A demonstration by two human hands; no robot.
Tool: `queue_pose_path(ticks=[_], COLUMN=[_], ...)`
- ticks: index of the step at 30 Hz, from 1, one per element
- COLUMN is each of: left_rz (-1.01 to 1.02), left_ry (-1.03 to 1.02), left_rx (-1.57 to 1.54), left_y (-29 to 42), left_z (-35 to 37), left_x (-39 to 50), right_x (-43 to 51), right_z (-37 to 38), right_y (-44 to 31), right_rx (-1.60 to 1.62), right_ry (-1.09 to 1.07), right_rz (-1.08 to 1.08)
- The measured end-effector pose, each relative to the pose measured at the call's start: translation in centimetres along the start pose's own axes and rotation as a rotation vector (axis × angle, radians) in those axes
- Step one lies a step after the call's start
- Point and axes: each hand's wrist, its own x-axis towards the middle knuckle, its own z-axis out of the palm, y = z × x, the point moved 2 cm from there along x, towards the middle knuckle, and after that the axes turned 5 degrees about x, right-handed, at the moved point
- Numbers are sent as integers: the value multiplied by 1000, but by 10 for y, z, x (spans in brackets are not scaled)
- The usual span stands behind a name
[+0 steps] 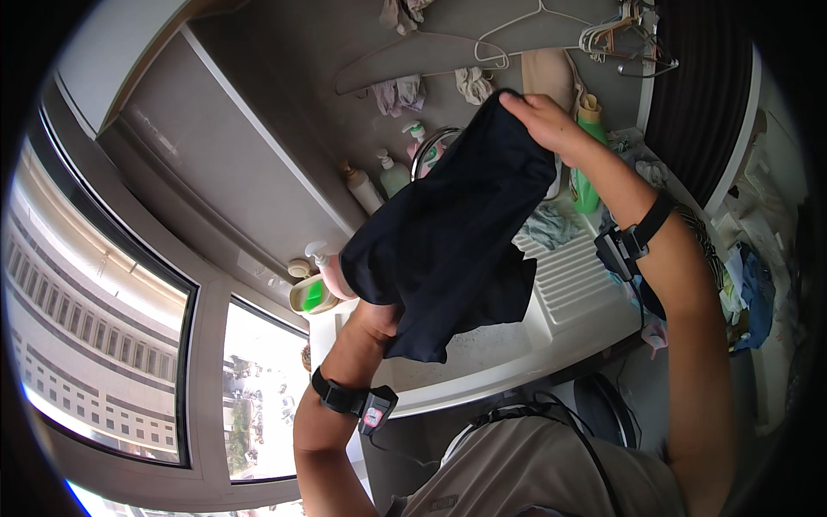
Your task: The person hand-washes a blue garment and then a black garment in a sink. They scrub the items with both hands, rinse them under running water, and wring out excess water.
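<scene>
Spread between my hands, a dark navy cloth garment [452,239] hangs over the white laundry sink [504,368]. My right hand [543,123] pinches the garment's upper edge, thumb on top, and is raised well above the sink. Lower left, my left hand [381,316] is mostly inside the fabric; only the part near the wrist shows, and its fingers are hidden. The ribbed washboard [568,278] of the sink lies behind the garment, with a wet grey-green cloth [550,226] on its upper end.
Pump bottles [394,173] and a green detergent bottle [585,187] stand along the back. A soap dish [303,298] with green soap and a pink pump bottle [333,274] are at left. Hangers [536,26] and small laundry hang above. A window [265,388] is left; more clothes [749,297] lie right.
</scene>
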Motion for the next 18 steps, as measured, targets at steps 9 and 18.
queue_pose_path(ticks=[9,18], left_rz=[1,421], left_ry=[178,466], left_rx=[841,253], left_y=[62,80], left_z=[-17,24], left_x=[-32,-3], right_x=[-5,-50], right_z=[-24,41], right_y=[177,134], right_rx=[-488,-364], right_ry=[-250,-377], right_rz=[-15,-247])
